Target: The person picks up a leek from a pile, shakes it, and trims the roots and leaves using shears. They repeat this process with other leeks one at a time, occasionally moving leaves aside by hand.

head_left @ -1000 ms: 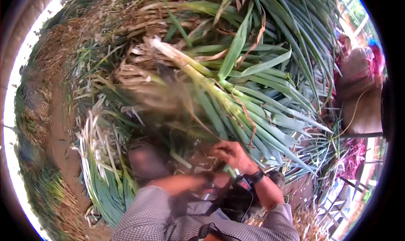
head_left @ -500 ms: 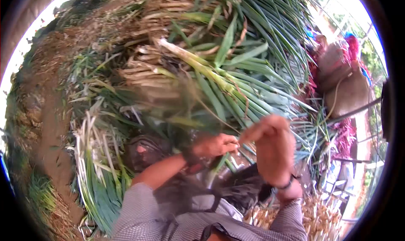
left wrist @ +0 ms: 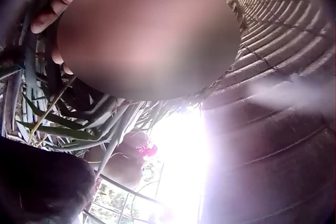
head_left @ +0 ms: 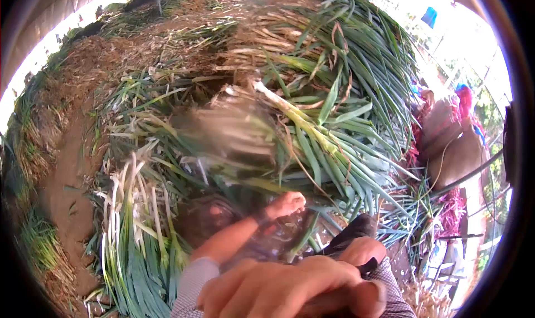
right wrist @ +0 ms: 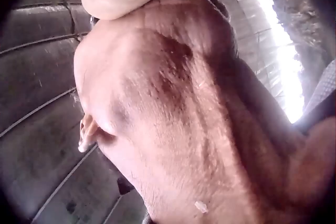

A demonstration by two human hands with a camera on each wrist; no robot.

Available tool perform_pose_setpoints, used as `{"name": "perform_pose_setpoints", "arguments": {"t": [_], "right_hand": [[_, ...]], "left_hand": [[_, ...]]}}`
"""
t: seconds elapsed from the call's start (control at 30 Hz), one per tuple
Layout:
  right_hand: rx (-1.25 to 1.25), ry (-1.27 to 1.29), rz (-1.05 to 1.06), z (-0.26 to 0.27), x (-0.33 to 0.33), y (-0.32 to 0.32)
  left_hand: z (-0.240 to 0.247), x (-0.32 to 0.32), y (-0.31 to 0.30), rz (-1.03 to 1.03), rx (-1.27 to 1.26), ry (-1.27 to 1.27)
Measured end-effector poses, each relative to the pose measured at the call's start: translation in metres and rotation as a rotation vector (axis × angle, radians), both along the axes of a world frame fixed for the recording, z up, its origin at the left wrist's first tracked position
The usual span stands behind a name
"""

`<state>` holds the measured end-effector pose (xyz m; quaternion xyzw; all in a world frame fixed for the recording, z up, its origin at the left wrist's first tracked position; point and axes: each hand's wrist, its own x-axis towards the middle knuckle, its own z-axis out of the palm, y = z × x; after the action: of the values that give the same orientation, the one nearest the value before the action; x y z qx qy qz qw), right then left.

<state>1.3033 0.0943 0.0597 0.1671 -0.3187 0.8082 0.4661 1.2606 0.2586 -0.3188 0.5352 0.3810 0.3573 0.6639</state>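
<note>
Close to the camera in the head view, my right hand (head_left: 290, 287) is raised with bent fingers spread toward the lower left; nothing shows in it. Its back and wrist fill much of the right wrist view (right wrist: 168, 98). My left hand (head_left: 285, 205) hovers by the leek leaves, fingers loosely bent, holding nothing visible. Several of its fingers (left wrist: 47, 22) appear at the upper left of the left wrist view, where a blurred oval hides much. A big leek (head_left: 295, 116) lies over the leafy pile above that hand.
More leeks with white stems (head_left: 134, 201) lie at the left, beside bare brown ground (head_left: 69, 198). Dry roots and stems (head_left: 273, 37) pile up at the back. Full sacks (head_left: 454, 156) stand at the right. A dark-clad knee (head_left: 356, 229) is near my hands.
My right hand has risen from beside my left hand and come close to the head camera. The head view has shifted, showing more of the background; my left hand stays low by the leaves.
</note>
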Motion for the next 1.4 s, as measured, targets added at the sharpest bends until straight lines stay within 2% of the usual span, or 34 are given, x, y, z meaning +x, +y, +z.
{"name": "perform_pose_setpoints", "arguments": {"t": [0.07, 0.13, 0.17, 0.2, 0.43, 0.47, 0.57, 0.67, 0.7, 0.73, 0.77, 0.83, 0.9, 0.93, 1.03, 1.13, 1.17, 1.23, 1.27, 1.3, 1.33, 1.37, 1.4], "right_hand": [[-0.082, -0.158, 0.079, 0.015, -0.006, -0.011], [-0.037, -0.36, 0.182, 0.014, -0.015, -0.012], [-0.008, -0.457, 0.237, 0.014, -0.019, -0.012], [0.025, -0.478, 0.275, 0.012, -0.027, -0.014], [0.218, -0.428, 0.704, -0.024, -0.067, -0.019], [0.285, -0.482, 0.746, -0.023, -0.064, -0.012], [0.489, -0.546, 0.722, -0.022, -0.055, -0.001], [0.694, -0.524, 0.618, -0.038, -0.044, 0.035], [0.729, -0.566, 0.5, -0.048, -0.04, 0.045], [0.777, -0.643, 0.334, -0.06, -0.039, 0.058], [0.837, -0.746, 0.144, -0.073, -0.036, 0.071], [0.959, -1.032, -0.203, -0.095, -0.028, 0.1], [1.331, -1.131, -0.628, -0.133, -0.017, 0.139], [1.364, -1.319, -0.631, -0.171, -0.003, 0.166], [1.4, -1.411, -0.669, -0.214, 0.034, 0.214], [0.756, -1.557, -0.589, -0.236, 0.057, 0.242], [0.644, -1.572, -0.683, -0.232, 0.066, 0.25], [0.701, -1.744, -0.785, -0.263, 0.095, 0.286], [0.784, -1.635, -0.894, -0.277, 0.109, 0.3], [0.771, -1.651, -0.911, -0.285, 0.115, 0.313], [0.758, -1.667, -0.925, -0.29, 0.119, 0.324], [0.742, -1.687, -0.932, -0.295, 0.123, 0.33], [0.729, -1.783, -0.842, -0.272, 0.114, 0.325]], "left_hand": [[0.008, 0.0, -0.005, -0.027, 0.033, -0.013], [0.004, 0.002, -0.008, -0.05, 0.227, -0.069], [-0.005, 0.003, -0.007, -0.069, 0.235, -0.078], [0.017, -0.001, -0.012, -0.076, 0.242, -0.036], [0.028, -0.004, -0.017, -0.065, 0.263, -0.005], [0.028, -0.005, -0.017, -0.067, 0.262, -0.02], [0.035, -0.009, -0.013, -0.021, 0.306, 0.011], [0.029, -0.016, -0.016, 0.059, 0.282, 0.01], [0.025, -0.01, -0.015, 0.084, 0.246, -0.047], [0.04, -0.014, -0.017, 0.134, 0.285, -0.168], [0.056, -0.022, -0.018, 0.126, 0.067, -0.163], [0.07, -0.033, -0.02, 0.134, -0.056, -0.319], [0.08, -0.045, -0.021, 0.148, -0.084, -0.43], [0.084, -0.049, -0.021, 0.161, -0.086, -0.465], [0.089, -0.051, -0.008, 0.218, -0.078, -0.497], [0.095, -0.059, 0.021, 0.299, -0.026, -0.372], [0.095, -0.063, 0.034, 0.357, -0.005, -0.264], [0.085, -0.074, 0.067, 0.496, 0.011, 0.008], [0.075, -0.078, 0.081, 0.551, -0.072, -0.116], [0.059, -0.082, 0.098, 0.603, -0.157, -0.241], [0.025, -0.091, 0.123, 0.613, -0.079, -0.08], [0.028, -0.091, 0.128, 0.696, -0.1, -0.044], [-0.001, -0.094, 0.144, 0.693, 0.006, -0.03]]}}
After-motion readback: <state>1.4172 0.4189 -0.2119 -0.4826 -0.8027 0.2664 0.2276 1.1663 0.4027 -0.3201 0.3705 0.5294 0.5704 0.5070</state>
